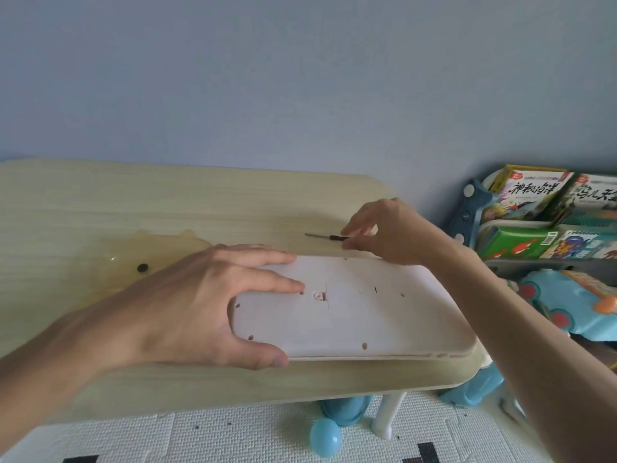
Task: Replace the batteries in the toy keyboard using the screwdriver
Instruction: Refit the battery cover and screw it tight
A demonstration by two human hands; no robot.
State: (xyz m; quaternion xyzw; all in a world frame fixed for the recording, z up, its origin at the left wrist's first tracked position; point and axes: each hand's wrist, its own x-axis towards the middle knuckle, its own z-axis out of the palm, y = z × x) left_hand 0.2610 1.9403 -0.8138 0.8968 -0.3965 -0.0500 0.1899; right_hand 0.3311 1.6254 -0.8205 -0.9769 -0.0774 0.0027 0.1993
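right hand (380, 228) pinching screwdriver (329, 236) handle, shaft toward 9 o'clock; left hand (200, 302) spread, gripping keyboard (350, 312) edge.

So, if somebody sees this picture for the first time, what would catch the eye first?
Probably the white toy keyboard, face-down at the table's near right corner, with the left hand gripping its left end. Just behind it, the right hand pinches a thin screwdriver lying on the table.
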